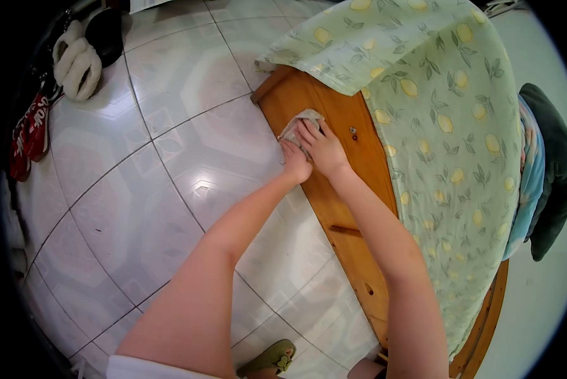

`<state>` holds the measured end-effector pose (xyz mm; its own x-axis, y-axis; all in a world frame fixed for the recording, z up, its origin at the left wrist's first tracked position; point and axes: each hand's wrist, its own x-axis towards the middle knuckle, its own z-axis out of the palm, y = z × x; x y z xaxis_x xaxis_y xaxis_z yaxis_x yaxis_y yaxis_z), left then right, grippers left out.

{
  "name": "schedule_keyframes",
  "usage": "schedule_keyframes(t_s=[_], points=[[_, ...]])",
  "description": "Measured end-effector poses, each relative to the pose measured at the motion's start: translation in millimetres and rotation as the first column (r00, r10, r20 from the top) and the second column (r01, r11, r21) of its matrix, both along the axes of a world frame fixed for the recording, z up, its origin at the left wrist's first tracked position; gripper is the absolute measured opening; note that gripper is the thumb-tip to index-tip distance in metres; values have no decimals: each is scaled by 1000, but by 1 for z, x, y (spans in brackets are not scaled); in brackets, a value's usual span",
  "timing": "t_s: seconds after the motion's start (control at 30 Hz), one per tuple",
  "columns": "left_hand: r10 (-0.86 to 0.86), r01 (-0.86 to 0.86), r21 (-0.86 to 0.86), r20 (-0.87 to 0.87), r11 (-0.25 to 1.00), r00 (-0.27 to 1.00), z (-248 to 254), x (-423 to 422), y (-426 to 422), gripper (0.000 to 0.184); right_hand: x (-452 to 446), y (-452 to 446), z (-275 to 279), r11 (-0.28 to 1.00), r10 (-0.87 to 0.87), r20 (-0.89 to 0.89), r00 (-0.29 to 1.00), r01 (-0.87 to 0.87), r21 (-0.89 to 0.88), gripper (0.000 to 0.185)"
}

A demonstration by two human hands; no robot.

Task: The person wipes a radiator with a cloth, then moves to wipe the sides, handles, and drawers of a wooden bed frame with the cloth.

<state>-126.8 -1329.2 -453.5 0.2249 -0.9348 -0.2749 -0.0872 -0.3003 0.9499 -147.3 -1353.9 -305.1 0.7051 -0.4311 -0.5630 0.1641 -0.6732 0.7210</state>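
Pale, glossy floor tiles (169, 196) with dark joints are spreading beside us, and a honey-coloured wooden panel (324, 98) is running diagonally beneath a light green fabric cover printed with yellow lemons (444, 158). Near the panel's upper end, at its floor-side edge, a crumpled greyish-white cloth (309, 115) is lying under our hands. Our bare right hand (324, 148) is holding it against the wood, fingers bent over it and close together; our bare left hand (297, 163) is touching its near edge, though we cannot tell whether those fingers are gripping. We are judging that both hands are meeting there to steady the cloth on so narrow a surface. The cover is lying slanted, perhaps so that this wood is showing. We are seeing no certain container: at far left a red item with white lettering (38, 129) is lying near cream fluffy footwear (78, 55), its contents, if any, hidden.
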Motion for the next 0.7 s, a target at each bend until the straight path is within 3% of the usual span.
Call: schedule_keyframes(t_s=[0.27, 0.47, 0.57, 0.67, 0.7], points=[[-58, 64, 69, -75, 996, 995, 28, -55, 29, 99, -58, 23, 20, 999, 25, -63, 998, -23, 28, 61], [-215, 193, 212, 85, 958, 973, 26, -125, 35, 101, -109, 46, 33, 998, -19, -16, 1000, 20, 58, 58], [-298, 259, 203, 194, 944, 935, 27, -155, 45, 99, -128, 65, 47, 999, -44, 17, 999, 44, 18, 58], [-322, 313, 85, 114, 946, 940, 53, -169, 69, 94, -152, 81, 60, 996, -90, 48, 995, 89, 26, 59], [-442, 435, 79, 164, 897, 882, 56, -174, 73, 92, -159, 87, 67, 994, -104, 46, 993, 103, 36, 59]])
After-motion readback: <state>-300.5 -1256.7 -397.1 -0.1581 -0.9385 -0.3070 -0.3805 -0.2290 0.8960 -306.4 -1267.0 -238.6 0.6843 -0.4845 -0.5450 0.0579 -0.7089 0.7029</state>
